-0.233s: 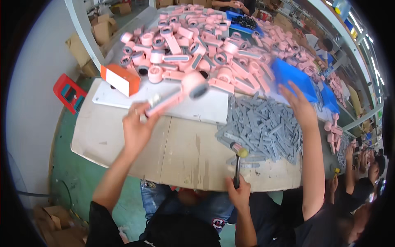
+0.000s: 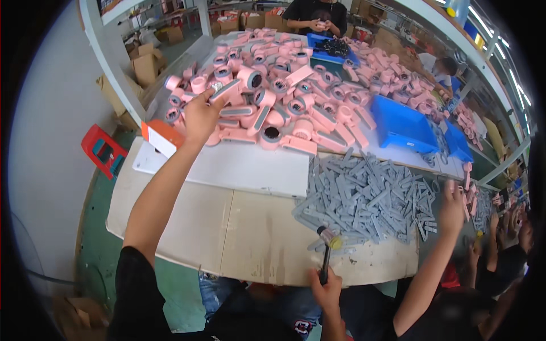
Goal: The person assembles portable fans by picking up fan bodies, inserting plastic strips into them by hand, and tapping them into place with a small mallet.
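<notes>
Workshop desk (image 2: pixel 259 227), heaped: pink fans (image 2: pixel 296 105) at back, grey strips (image 2: pixel 364 199) front right. Left hand (image 2: pixel 202 117), fingers pinching one fan (image 2: pixel 230 90) by its handle end at the heap's left part; contact with neighbours unclear. Right hand (image 2: pixel 326 288), fingers wrapped round hammer (image 2: pixel 326 256), near front edge. Best: firm handle grip, round head clear of neighbours, hammer low.
</notes>
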The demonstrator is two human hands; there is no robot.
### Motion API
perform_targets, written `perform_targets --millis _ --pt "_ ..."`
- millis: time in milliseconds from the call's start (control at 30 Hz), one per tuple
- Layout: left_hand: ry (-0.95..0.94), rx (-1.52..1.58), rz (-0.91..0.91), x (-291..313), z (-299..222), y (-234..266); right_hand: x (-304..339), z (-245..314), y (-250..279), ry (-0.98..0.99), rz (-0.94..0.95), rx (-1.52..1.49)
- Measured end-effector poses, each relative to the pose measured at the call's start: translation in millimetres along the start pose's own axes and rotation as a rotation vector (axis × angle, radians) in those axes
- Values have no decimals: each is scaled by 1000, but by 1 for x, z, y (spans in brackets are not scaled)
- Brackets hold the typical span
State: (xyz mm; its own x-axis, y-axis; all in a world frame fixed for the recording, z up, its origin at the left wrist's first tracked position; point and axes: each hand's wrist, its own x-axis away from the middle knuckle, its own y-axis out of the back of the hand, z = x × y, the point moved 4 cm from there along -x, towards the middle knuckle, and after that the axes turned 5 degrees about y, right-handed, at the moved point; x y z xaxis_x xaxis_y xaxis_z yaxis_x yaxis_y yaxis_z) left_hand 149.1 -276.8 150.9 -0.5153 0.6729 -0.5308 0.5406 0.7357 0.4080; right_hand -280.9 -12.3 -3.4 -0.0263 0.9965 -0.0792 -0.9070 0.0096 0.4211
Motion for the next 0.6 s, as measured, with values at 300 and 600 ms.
perform_targets --millis 300,600 --pt "-71 -326 -76 -114 15 -103 -5 6 5 90 19 -31" --pt "-425 31 510 44 -92 -165 -4 0 2 187 91 -125"
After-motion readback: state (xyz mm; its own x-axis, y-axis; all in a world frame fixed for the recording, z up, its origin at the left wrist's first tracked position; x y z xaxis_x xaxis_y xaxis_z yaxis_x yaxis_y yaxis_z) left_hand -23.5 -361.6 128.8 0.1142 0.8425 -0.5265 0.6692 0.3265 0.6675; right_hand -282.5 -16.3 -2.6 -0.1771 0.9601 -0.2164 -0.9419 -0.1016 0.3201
